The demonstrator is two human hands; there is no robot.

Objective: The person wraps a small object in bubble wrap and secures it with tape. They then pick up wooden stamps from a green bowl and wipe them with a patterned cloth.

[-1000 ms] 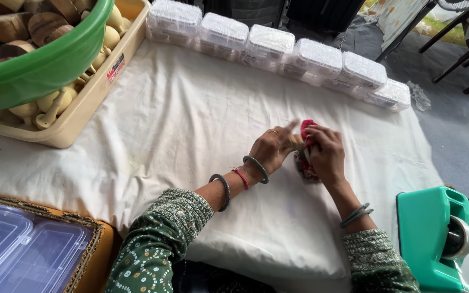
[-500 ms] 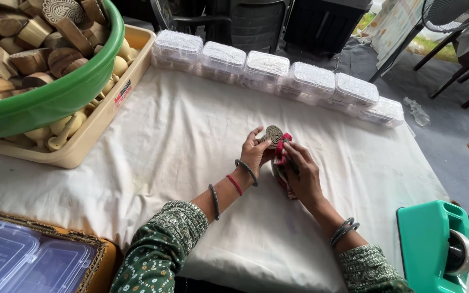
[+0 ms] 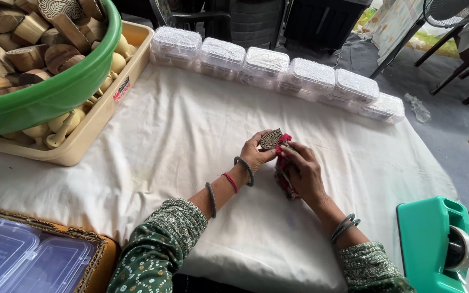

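carved stamp block (image 3: 271, 139): matt wood, rough relief | tablecloth (image 3: 180, 125): white creased cloth | basin (image 3: 55, 92): glossy green plastic | lidded boxes (image 3: 267, 65): clear plastic | tape dispenser (image 3: 430, 239): smooth teal plastic

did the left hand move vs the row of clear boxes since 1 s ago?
Cannot tell: the camera shifted too. The left hand sits about as far below the row of clear boxes.

- I see a table under a white cloth (image 3: 191, 135).
- A beige tray (image 3: 101, 111) sits at its left.
- Six clear lidded boxes (image 3: 278, 76) line the far edge.
- A teal tape dispenser (image 3: 430, 244) stands near right.
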